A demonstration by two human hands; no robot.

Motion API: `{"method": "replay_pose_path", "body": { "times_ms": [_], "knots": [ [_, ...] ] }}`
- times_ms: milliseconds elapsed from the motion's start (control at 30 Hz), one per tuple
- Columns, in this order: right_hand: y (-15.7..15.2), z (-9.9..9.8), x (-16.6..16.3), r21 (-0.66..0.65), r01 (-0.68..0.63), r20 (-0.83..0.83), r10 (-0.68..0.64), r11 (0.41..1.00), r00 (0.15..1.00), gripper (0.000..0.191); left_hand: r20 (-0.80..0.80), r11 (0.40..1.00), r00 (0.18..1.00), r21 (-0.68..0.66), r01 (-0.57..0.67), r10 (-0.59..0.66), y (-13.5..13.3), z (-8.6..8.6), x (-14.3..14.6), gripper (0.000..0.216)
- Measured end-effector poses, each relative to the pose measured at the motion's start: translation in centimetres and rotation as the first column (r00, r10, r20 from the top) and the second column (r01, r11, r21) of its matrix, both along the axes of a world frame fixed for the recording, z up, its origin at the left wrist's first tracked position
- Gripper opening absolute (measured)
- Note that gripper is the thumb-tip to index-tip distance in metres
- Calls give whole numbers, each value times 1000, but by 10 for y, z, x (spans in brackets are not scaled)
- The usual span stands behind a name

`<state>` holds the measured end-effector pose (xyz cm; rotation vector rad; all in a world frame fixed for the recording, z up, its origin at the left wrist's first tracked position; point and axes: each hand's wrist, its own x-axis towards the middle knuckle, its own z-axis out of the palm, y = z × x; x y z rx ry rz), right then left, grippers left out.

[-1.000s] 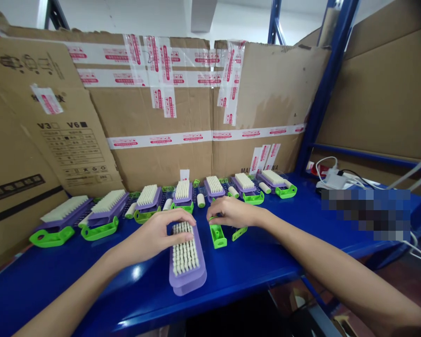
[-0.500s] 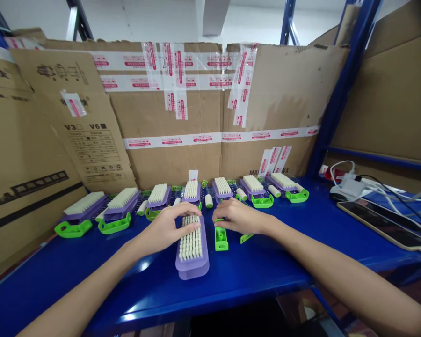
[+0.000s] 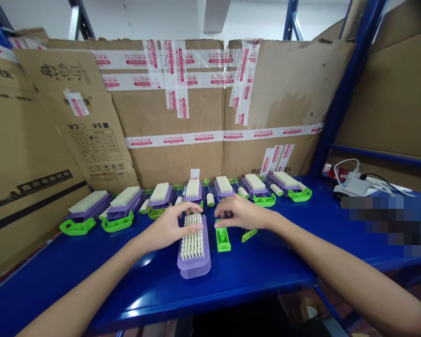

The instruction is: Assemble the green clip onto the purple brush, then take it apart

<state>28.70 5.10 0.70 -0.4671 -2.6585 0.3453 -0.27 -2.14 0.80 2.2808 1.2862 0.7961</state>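
A purple brush (image 3: 193,248) with cream bristles lies bristles-up on the blue table. My left hand (image 3: 170,225) holds its far part, thumb across the bristles and fingers over the far end. Just right of the brush is a hollow bright green plastic piece (image 3: 223,239), lying lengthwise. My right hand (image 3: 243,213) hovers at its far end, fingers bent and apart, the thumb close to or touching it; contact is hard to make out. Below that palm lies a second green piece (image 3: 249,235), partly hidden by the hand.
Along the back stands a row of several similar purple brushes (image 3: 160,193), with green pieces (image 3: 117,223) and cream rollers (image 3: 210,200) among them. Cardboard panels (image 3: 175,161) wall the back and sides. A white charger (image 3: 356,183) with cables sits at the right.
My right hand's fingers have loosened and spread a little at the far end of the green piece. My left hand stays on the brush. The view has shifted slightly.
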Motion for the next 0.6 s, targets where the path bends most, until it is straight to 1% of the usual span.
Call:
{"method": "replay_pose_path", "body": {
  "times_ms": [67, 133, 233, 300, 367, 433, 533, 600],
  "knots": [
    [7, 5, 8, 7, 81, -41, -81, 997, 996, 28, -1, 1000, 1000, -11, 4, -4, -1, 1, 0, 45],
    [14, 11, 17, 21, 135, -26, -134, 991, 991, 27, -11, 1000, 1000, -9, 6, -6, -2, 2, 0, 43],
    [21, 18, 29, 30, 166, 56, -167, 986, 984, 29, -14, 1000, 1000, 11, 8, -8, -1, 0, -1, 39],
    [22, 21, 35, 22, 173, 131, -174, 985, 976, 36, -7, 1000, 1000, 24, 8, -8, 0, -1, -1, 37],
    [21, 23, 37, -12, 181, 204, -175, 983, 963, 47, 7, 1000, 1000, 28, 6, -6, 2, -2, -1, 37],
    [18, 24, 39, -59, 188, 257, -167, 980, 952, 63, 46, 1000, 999, 13, 4, -5, 4, -2, -1, 37],
    [15, 26, 40, -105, 196, 297, -157, 975, 942, 92, 125, 999, 992, -40, 15, -10, 8, -3, -2, 40],
    [13, 28, 41, -124, 189, 301, -144, 974, 943, 103, 151, 998, 988, -57, 22, -13, 9, -2, -2, 41]
  ]
}}
